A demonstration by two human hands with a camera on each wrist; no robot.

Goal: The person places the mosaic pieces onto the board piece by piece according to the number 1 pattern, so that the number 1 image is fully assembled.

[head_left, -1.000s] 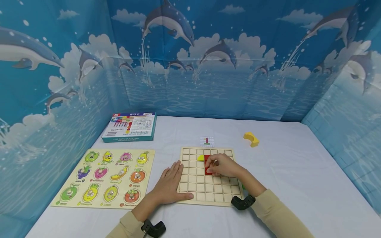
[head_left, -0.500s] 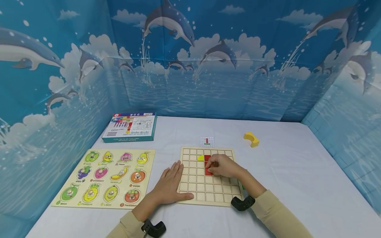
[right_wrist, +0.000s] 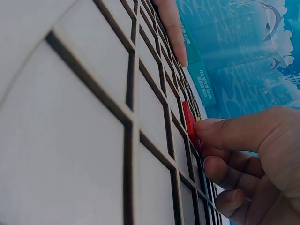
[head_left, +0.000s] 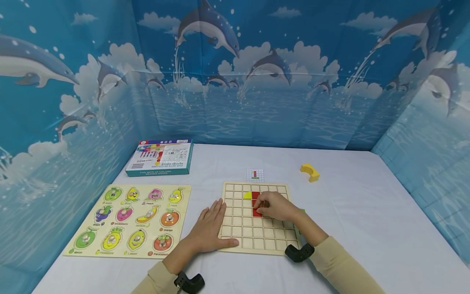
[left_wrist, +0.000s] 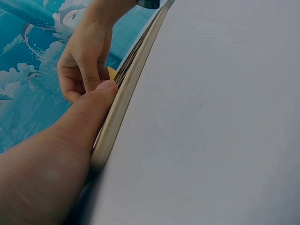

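White table (head_left: 367, 212); left hand (head_left: 209, 226) flat on grid board (head_left: 235, 228) edge, right grip (head_left: 273, 206) pinching red piece (head_left: 256, 196) (mid-board)

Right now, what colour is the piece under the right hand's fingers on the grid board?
Red. The piece shows best in the head view, under the right hand on the grid board.

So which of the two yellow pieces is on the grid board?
The small yellow piece beside the red piece, left of the right hand. The other, an arched yellow block, lies on the cloth beyond the board.
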